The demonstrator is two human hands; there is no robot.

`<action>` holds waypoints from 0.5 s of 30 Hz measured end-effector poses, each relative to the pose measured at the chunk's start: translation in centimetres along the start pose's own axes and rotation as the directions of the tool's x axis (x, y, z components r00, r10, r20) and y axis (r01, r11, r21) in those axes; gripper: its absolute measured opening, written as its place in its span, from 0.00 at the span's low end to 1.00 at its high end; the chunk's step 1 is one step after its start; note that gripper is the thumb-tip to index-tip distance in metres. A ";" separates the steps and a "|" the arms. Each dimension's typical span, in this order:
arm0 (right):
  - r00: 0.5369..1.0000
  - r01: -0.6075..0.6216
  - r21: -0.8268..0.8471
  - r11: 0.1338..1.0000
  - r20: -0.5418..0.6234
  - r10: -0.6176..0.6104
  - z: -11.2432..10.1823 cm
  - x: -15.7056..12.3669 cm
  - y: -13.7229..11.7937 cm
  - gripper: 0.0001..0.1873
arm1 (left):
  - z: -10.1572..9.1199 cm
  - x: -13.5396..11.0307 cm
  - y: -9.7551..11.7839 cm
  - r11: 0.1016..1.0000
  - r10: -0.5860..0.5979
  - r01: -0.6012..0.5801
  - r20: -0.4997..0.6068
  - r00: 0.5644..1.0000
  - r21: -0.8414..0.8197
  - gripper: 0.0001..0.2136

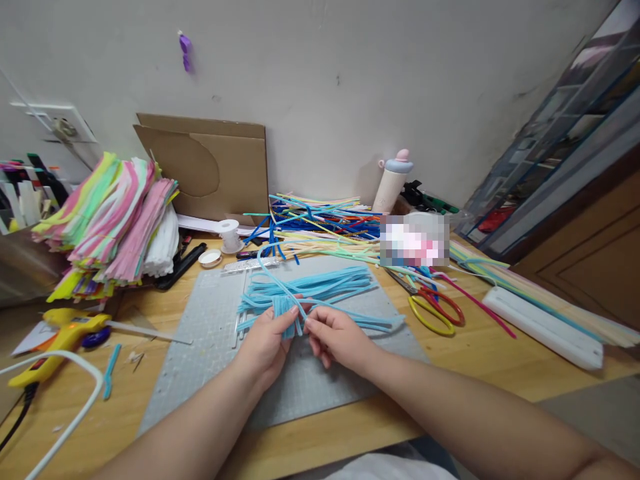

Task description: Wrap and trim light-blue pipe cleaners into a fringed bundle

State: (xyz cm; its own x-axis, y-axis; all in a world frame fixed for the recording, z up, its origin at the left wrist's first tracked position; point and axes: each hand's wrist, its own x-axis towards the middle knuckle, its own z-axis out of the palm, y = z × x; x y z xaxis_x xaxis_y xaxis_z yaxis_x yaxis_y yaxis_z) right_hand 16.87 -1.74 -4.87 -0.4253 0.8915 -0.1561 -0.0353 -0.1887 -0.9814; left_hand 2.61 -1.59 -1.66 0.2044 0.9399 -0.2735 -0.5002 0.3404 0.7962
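A bundle of light blue pipe cleaners point(320, 287) lies across a grey cutting mat point(210, 340) on the wooden desk. My left hand point(267, 343) pinches the bundle at its wrapped middle. Just to its right, my right hand point(337, 337) is closed on a blue strand at the same spot, fingertips almost touching the left hand's. Loose ends fan out to the right and left of the wrap.
A yellow glue gun point(60, 337) lies at the left, with stacked pastel pipe cleaners point(110, 227) behind it. A heap of mixed colours point(320, 230), a thread spool point(230, 235), a bottle point(393, 181), scissors point(435, 310) and a white tube point(543, 327) ring the mat. Cardboard point(210, 167) leans against the wall.
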 end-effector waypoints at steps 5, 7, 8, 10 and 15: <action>1.000 -0.013 -0.035 0.999 -0.002 0.013 0.4 0.2 -0.3 0.19 | 0.0 0.0 -0.4 0.995 -0.052 0.055 0.040 0.998 -0.084 0.09; 1.000 -0.019 -0.045 0.999 0.008 0.019 0.6 0.1 -0.4 0.19 | 0.1 0.0 -0.6 0.994 -0.052 0.056 0.044 0.998 -0.094 0.08; 1.000 -0.024 -0.042 0.999 0.014 0.024 0.7 0.1 -0.4 0.19 | 0.1 0.0 -0.7 0.993 -0.053 0.057 0.036 0.998 -0.099 0.08; 0.999 -0.041 -0.028 0.999 0.033 0.042 0.8 0.2 -0.3 0.20 | 0.1 0.0 -0.8 0.992 -0.057 0.057 0.006 0.998 -0.115 0.07; 0.996 -0.067 0.017 0.998 0.054 0.066 0.8 0.3 0.0 0.20 | 0.0 0.0 -1.0 0.991 -0.065 0.063 -0.013 0.998 -0.114 0.09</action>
State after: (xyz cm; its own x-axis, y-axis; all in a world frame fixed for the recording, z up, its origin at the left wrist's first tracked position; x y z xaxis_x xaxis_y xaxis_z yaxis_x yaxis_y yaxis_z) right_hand 16.01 -1.81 -4.82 -0.4750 0.8536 -0.2141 -0.0223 -0.2548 -0.9667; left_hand 3.15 -1.90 -2.50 0.2254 0.9161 -0.3316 -0.5791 0.3997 0.7106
